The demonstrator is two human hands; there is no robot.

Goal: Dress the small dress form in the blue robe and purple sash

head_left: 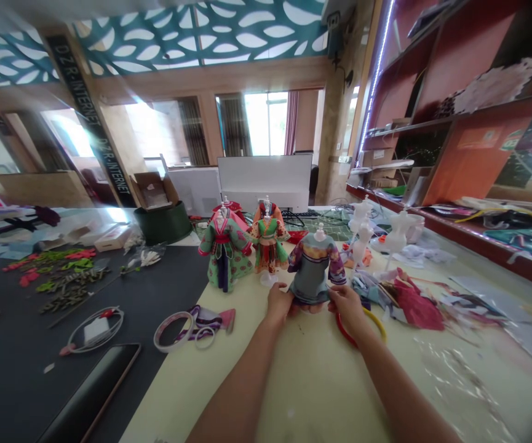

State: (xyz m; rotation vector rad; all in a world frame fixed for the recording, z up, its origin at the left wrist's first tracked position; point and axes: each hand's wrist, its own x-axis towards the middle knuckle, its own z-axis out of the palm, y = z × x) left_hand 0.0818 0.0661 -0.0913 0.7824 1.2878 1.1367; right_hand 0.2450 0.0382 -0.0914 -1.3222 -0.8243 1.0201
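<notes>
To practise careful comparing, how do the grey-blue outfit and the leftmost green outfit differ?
The grey-blue outfit shows no waistband; the green outfit has a red one. The left hand and right hand hold the grey-blue outfit; neither touches the green outfit. Both are on white mannequins.

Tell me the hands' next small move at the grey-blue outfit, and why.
Perhaps gently spread the grey-blue outfit at its lower edge: the left hand and right hand are at opposite sides of it, and the outfit stands upright on a white form.
</notes>
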